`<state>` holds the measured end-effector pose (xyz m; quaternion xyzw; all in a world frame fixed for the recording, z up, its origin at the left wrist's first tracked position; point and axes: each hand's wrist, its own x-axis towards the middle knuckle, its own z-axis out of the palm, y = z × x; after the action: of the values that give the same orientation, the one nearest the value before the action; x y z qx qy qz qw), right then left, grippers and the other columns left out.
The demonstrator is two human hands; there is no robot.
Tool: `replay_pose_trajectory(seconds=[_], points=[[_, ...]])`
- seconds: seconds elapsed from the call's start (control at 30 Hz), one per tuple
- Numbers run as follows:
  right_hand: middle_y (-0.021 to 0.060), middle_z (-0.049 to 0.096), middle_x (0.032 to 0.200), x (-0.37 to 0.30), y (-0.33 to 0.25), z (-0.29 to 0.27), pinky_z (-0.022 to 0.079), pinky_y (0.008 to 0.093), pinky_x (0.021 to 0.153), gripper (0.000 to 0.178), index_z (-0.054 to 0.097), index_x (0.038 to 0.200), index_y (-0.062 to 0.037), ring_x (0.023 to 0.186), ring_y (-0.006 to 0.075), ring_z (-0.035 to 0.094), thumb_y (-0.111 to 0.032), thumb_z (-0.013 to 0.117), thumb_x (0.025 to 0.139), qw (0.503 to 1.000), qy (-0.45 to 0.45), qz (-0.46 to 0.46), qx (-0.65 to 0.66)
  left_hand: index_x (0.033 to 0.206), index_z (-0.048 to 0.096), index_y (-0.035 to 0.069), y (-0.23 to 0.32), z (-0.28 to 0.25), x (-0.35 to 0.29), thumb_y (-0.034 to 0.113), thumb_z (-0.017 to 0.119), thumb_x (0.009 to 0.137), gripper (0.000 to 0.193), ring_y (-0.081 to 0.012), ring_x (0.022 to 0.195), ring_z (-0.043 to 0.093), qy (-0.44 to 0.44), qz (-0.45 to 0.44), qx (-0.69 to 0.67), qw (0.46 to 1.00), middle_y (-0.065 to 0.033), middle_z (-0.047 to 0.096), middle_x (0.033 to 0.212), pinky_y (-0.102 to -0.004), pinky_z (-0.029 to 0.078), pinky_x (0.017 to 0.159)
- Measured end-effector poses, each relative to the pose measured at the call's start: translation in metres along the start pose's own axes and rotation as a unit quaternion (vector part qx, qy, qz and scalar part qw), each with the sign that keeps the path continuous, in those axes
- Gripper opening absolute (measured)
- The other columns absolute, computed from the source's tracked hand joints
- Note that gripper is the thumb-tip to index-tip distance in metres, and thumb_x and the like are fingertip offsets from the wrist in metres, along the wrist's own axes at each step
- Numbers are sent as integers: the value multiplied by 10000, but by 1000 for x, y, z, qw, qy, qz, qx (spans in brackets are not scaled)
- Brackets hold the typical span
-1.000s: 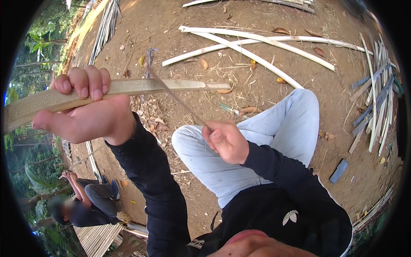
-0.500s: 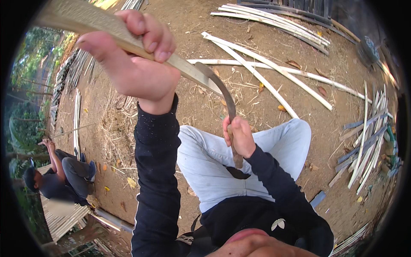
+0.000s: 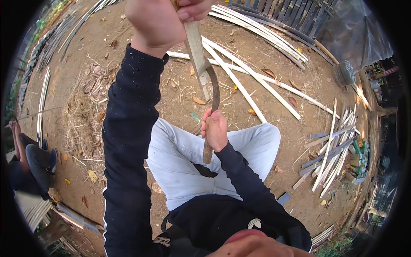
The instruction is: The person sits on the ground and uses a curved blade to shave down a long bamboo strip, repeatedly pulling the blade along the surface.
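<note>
At the top of the head view, my left hand (image 3: 160,23) is closed around a pale split-bamboo strip (image 3: 195,45). The strip slants down from that hand to its narrow lower end, above my lap. My right hand (image 3: 217,130), nearer my body, grips the wooden handle (image 3: 207,152) of a sickle. Its dark curved blade (image 3: 215,88) rises from the fist and lies against or just beside the strip's right edge; whether the two touch I cannot tell. The strip's far end is out of sight beyond my left hand.
Long pale bamboo strips (image 3: 239,68) lie crossed on the dirt ahead, with a bundle (image 3: 265,34) behind them. A pile of short strips (image 3: 332,147) sits to my right. Dry shavings (image 3: 81,122) cover ground on the left, where another person (image 3: 34,160) sits.
The bamboo strip has swung from a leftward slant to a steeper one, with my left hand higher in view. My right hand still holds the sickle. The whole view has shifted somewhat.
</note>
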<state>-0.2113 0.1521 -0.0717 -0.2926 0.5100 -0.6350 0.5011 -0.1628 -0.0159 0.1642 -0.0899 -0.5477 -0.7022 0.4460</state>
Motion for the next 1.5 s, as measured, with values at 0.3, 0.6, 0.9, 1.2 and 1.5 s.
replay_pose_trajectory(seconds=[0.3,0.6,0.9,1.2,1.5], points=[[19,448,577,-14,9,10,391,233,426,602,447,841,-53,456,97,459,-630,300,925,999,20,-30,-16,724,379,123,-2,-29,5,748,354,841,636,-50,399,242,-105,-28,-73,991,53,295,540,-212,201,372],[1,440,566,-19,13,4,357,238,434,448,484,808,-63,484,86,448,-445,335,989,998,33,-44,-29,721,414,113,-11,11,15,672,380,886,584,-30,410,270,106,66,150,981,60,312,533,-169,225,375],[-13,459,598,-11,30,9,367,209,447,592,474,822,-51,492,54,440,-622,351,916,990,-46,-63,-118,768,387,115,-7,-2,-5,687,260,900,601,-102,456,297,283,116,344,888,-2,357,593,-232,263,433],[-10,438,571,-15,25,5,383,217,476,578,471,807,-55,490,69,452,-605,342,932,979,-58,-129,-149,771,377,118,-5,-3,-10,699,240,891,610,-97,455,285,293,111,337,888,-4,343,595,-230,261,436],[-4,429,547,14,52,-68,380,239,351,527,455,781,-94,390,90,418,-560,292,966,985,78,146,40,785,424,99,22,-67,3,800,469,728,705,-86,491,299,-17,-30,55,998,12,333,611,-242,280,509]])
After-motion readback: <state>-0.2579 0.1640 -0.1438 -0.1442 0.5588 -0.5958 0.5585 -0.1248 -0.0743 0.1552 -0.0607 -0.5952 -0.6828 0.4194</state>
